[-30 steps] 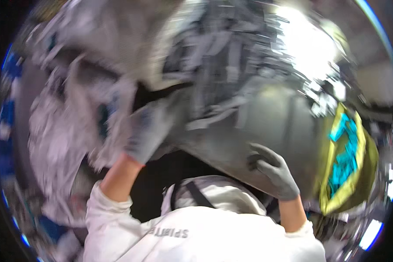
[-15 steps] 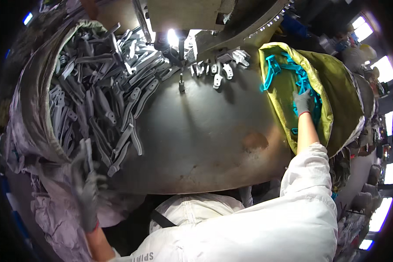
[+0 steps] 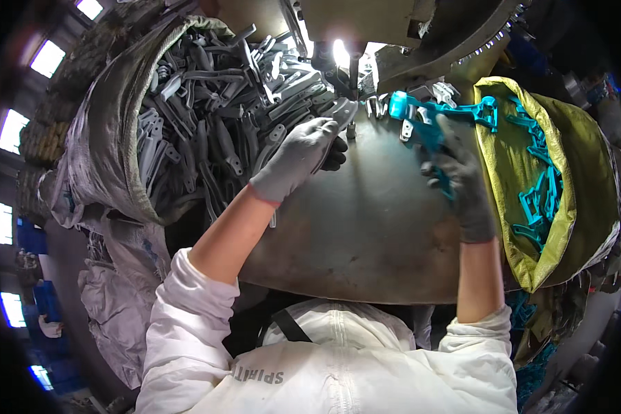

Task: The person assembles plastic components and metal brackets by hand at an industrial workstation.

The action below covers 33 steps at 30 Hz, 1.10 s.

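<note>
My left hand (image 3: 302, 156), in a grey glove, grips a grey plastic part (image 3: 343, 110) at the edge of the heap of grey parts (image 3: 221, 117), close under the machine's lit head (image 3: 348, 58). My right hand (image 3: 459, 183), also gloved, holds teal plastic parts (image 3: 438, 114) above the round metal table (image 3: 366, 228). The teal parts reach from the machine toward the yellow-green sack (image 3: 573, 207).
A large grey sack (image 3: 110, 152) at the left holds the grey parts. The yellow-green sack at the right holds more teal parts (image 3: 541, 200). Several small grey pieces (image 3: 435, 90) lie at the table's far edge. Bright windows (image 3: 10, 131) line the far left.
My left hand has risen from low beside the grey sack to the table's far edge with a grey part. My right hand has come out of the yellow-green sack holding teal parts.
</note>
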Each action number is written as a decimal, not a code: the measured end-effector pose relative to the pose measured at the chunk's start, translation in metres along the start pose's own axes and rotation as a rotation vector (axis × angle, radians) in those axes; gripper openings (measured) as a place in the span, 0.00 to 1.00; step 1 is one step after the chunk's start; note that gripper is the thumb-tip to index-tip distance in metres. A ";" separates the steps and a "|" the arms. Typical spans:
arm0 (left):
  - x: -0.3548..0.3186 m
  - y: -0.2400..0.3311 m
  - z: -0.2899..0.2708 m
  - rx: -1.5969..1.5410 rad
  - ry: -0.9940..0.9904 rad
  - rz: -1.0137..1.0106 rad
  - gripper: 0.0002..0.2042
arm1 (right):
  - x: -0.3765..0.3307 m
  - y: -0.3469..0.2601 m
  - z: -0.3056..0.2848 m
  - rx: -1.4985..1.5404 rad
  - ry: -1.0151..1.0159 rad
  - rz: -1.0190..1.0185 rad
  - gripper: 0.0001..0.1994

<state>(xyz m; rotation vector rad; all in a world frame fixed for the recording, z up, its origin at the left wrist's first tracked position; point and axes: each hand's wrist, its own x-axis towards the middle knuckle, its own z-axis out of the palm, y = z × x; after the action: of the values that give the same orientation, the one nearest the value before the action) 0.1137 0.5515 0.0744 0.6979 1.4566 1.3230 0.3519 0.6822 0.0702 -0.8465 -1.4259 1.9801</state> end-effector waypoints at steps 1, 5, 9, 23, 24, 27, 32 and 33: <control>0.006 0.001 0.000 0.017 -0.059 -0.011 0.16 | 0.006 -0.002 0.015 -0.048 -0.074 -0.045 0.28; 0.013 0.008 -0.002 0.015 -0.079 -0.056 0.17 | 0.039 -0.002 0.053 0.111 -0.041 0.119 0.28; 0.014 0.014 -0.003 0.111 -0.058 -0.100 0.20 | 0.050 0.006 0.070 -0.027 -0.095 0.142 0.29; 0.023 -0.003 -0.015 0.871 0.006 0.350 0.10 | 0.064 0.021 0.071 -0.326 -0.177 0.207 0.24; 0.019 -0.003 -0.025 1.719 0.002 0.848 0.08 | 0.063 0.024 0.069 -0.290 -0.176 0.230 0.24; 0.015 -0.008 -0.047 1.383 0.386 0.354 0.08 | 0.062 0.033 0.065 -0.241 -0.152 0.221 0.26; 0.026 -0.019 -0.046 1.564 0.315 0.114 0.12 | 0.061 0.033 0.069 -0.246 -0.135 0.185 0.25; 0.027 -0.019 -0.044 1.572 0.320 0.059 0.13 | 0.060 0.031 0.070 -0.225 -0.124 0.194 0.26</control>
<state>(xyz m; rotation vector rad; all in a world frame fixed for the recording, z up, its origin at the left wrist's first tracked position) 0.0677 0.5550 0.0433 1.5040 2.6549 0.0329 0.2576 0.6749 0.0471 -1.0080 -1.7198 2.0713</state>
